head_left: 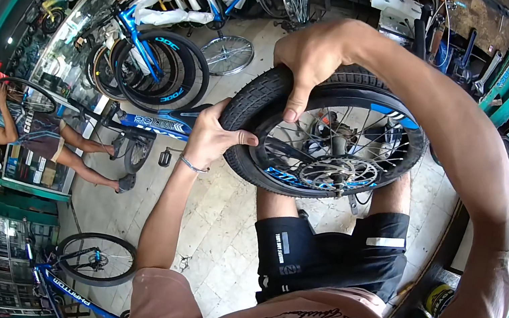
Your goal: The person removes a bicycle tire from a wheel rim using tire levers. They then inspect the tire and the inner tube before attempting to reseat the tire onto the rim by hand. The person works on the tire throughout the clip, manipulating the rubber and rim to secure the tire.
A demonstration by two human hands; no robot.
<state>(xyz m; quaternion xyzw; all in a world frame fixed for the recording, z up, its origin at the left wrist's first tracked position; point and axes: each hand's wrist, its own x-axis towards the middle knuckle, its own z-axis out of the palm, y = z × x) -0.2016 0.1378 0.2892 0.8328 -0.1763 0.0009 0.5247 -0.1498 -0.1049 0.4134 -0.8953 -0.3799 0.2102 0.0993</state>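
Two hands grip one bicycle wheel [338,145] with one black tyre [255,94]; the wheel lies tilted, mostly to the right of the left hand [212,136] and nearer the body than the right hand [320,51]. The left hand is closed on the tyre's left side, thumb on top — its fingers are mostly hidden. The right hand clasps the far side, thumb pointing inward over the tyre. One brake disc [339,174] faces up, right of the left hand. One bracelet [194,165] circles the left wrist. Left of that hand lies one pedal [165,157]; farther left — well apart — sits one other person [15,124]. Beyond the left hand, one bare spoked wheel [227,57] lies on the floor [201,231].
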